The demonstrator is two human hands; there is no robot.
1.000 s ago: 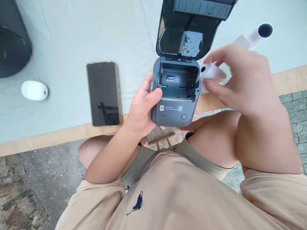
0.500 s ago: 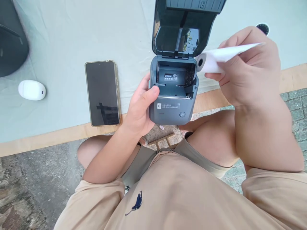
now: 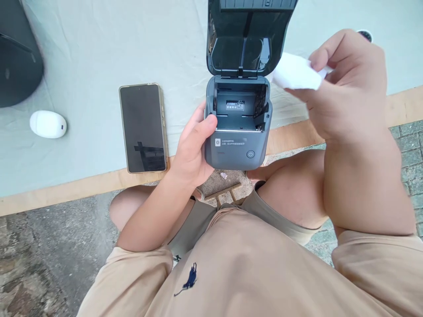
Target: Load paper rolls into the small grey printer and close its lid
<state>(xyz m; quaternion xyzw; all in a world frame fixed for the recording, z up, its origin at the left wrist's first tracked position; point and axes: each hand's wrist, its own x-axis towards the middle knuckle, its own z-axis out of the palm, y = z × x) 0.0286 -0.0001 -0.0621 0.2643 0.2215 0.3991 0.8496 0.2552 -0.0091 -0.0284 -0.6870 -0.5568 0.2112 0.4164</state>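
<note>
My left hand (image 3: 194, 147) grips the left side of a dark grey label printer (image 3: 231, 149), its thumb on the front rim. The printer's smoky lid (image 3: 246, 44) stands raised at the back, and no roll lies in the bay, where a small printed sticker shows. To the right of the lid, my right hand (image 3: 343, 79) is closed on a white paper roll (image 3: 295, 72). The roll is slightly blurred, and my fingers cover its right end.
A phone (image 3: 143, 127) lies face up on the pale cloth left of the printer. Farther left are a white rounded case (image 3: 48, 124) and a dark bag-like object (image 3: 18, 61). A small round dark-and-white thing (image 3: 366, 35) sits behind my right hand. The wooden table edge (image 3: 86, 187) runs in front.
My right hand has turned the paper roll, so its end hole no longer shows and its side faces up. The printer has shifted very slightly; my left hand keeps its hold.
</note>
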